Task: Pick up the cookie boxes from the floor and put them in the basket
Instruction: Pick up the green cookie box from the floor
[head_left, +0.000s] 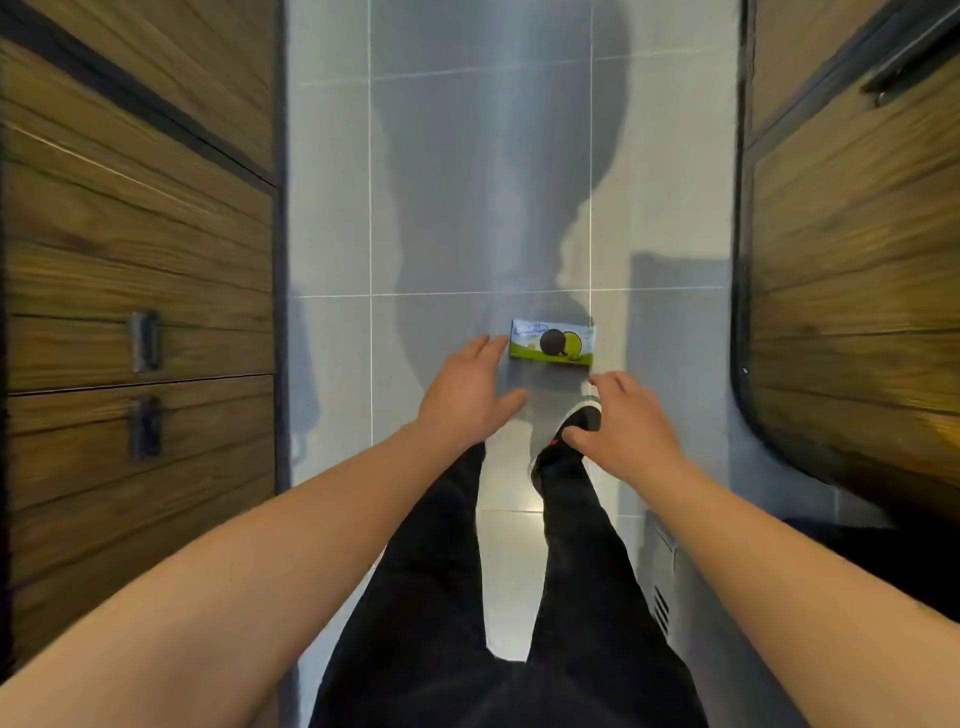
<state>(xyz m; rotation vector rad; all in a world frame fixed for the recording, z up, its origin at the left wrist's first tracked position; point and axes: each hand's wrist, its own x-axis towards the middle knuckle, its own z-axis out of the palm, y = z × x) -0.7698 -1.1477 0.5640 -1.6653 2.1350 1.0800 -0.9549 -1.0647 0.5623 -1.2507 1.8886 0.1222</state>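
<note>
One cookie box, green and blue with a dark round cookie printed on it, lies flat on the grey tiled floor ahead of my feet. My left hand reaches toward it with fingers spread, the fingertips just short of the box's left end. My right hand hangs open a little below and right of the box, empty, above my black shoe. No basket is in view.
Wooden cabinets with dark metal handles line the left side, and a wooden cabinet front lines the right. The narrow floor strip runs between them. A grey vented object sits low at the right.
</note>
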